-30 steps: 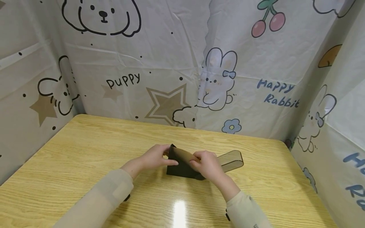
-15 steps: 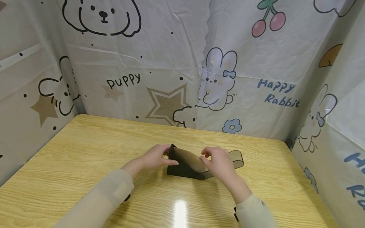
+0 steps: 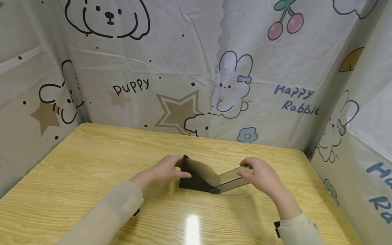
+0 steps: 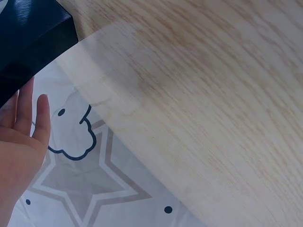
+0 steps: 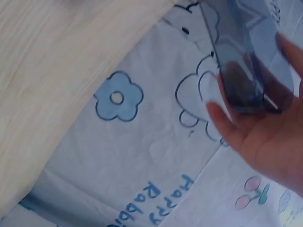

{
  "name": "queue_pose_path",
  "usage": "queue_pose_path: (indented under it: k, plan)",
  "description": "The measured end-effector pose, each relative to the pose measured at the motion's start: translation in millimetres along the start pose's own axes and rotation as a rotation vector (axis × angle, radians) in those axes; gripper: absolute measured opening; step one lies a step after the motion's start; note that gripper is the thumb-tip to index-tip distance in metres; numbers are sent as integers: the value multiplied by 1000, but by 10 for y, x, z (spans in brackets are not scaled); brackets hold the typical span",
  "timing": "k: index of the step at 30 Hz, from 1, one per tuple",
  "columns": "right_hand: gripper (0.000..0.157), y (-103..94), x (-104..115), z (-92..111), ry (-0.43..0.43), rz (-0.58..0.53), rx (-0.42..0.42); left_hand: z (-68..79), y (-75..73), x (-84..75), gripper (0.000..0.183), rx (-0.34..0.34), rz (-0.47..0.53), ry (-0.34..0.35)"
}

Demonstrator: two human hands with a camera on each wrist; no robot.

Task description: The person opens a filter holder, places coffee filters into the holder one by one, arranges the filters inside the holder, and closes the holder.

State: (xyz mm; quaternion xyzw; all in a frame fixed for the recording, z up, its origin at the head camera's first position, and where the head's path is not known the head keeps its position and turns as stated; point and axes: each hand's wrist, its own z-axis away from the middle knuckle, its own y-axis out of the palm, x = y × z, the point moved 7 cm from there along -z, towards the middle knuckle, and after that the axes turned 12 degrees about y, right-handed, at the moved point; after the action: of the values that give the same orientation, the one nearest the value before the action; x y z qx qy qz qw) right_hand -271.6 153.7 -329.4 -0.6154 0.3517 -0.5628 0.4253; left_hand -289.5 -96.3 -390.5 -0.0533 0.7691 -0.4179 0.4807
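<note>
A black box (image 3: 194, 180) with slanted sides rests on the table, a brownish curved surface (image 3: 203, 173) showing in its top. Its smoky see-through lid (image 3: 235, 184) is swung out to the right from the low end. My left hand (image 3: 166, 169) grips the tall left end, thumb on the near side and fingers behind. In the left wrist view, the fingers reach up behind the black box (image 4: 38, 45). My right hand (image 3: 260, 173) holds the lid's free end. In the right wrist view, fingers show through the clear lid (image 5: 241, 75), with the thumb at its other edge.
The wood-grain table (image 3: 122, 149) extends around the box, with a bright light reflection near its front. A printed cloth (image 3: 171, 51) hangs behind the table's back edge and along both sides.
My right hand has let go of the brownish surface, moved right and taken hold of the lid's free end. That surface now bulges more. The left hand stays in place.
</note>
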Motion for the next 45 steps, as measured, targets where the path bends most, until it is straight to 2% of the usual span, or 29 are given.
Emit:
queue_pose_path:
  k: [4, 7, 10, 21, 28, 38, 45]
  plan:
    - [45, -20, -100, 9, -34, -88, 155, 1, 0, -5, 26, -1, 2, 2]
    - [50, -23, -137, 7, -49, -130, 208, 4, -1, 2, 26, 0, 0, -1]
    - [50, -21, -164, 0, -46, -155, 226, 4, 0, 5, 26, 4, -2, 3]
    - [51, -21, -196, -18, -35, -184, 227, 5, 5, -13, 27, 0, -6, 4]
    - [57, -56, -106, -21, -48, -217, 183, 4, -9, -34, 26, 0, -8, 6]
    - [69, 61, 47, -33, -20, -416, 166, 31, 23, -16, 28, 25, 6, -1]
    - [60, 295, 132, -68, 12, -520, 169, 31, 46, -13, 29, 33, 8, 12]
